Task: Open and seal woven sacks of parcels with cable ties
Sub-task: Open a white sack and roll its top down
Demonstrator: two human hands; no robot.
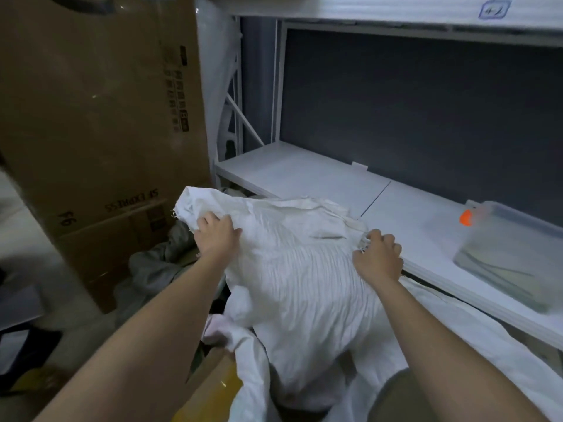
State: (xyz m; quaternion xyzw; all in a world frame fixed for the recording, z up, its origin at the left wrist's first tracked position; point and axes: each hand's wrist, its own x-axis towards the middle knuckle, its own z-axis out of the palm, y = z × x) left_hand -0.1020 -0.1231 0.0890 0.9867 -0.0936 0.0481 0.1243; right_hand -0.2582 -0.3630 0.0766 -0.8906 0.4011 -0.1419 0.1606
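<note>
Head view: left hand (217, 236) and right hand (379, 254) each grip the woven sack (292, 269) beside the shelf (304, 172), fingers curled into fabric, seemingly to spread its mouth.

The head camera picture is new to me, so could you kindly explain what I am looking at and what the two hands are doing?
There is no machine here: a person wears a camera on the head, so you look forward and down along their own bare arms. The single picture comes from that view. Both hands grip the top of a crumpled white woven sack: the left hand holds the fabric near its left corner, the right hand bunches it at the right edge. No cable tie can be made out. Behind the sack is a white shelf, with a clear plastic box bearing an orange clip on its right part. A tall cardboard box stands at the left.
</note>
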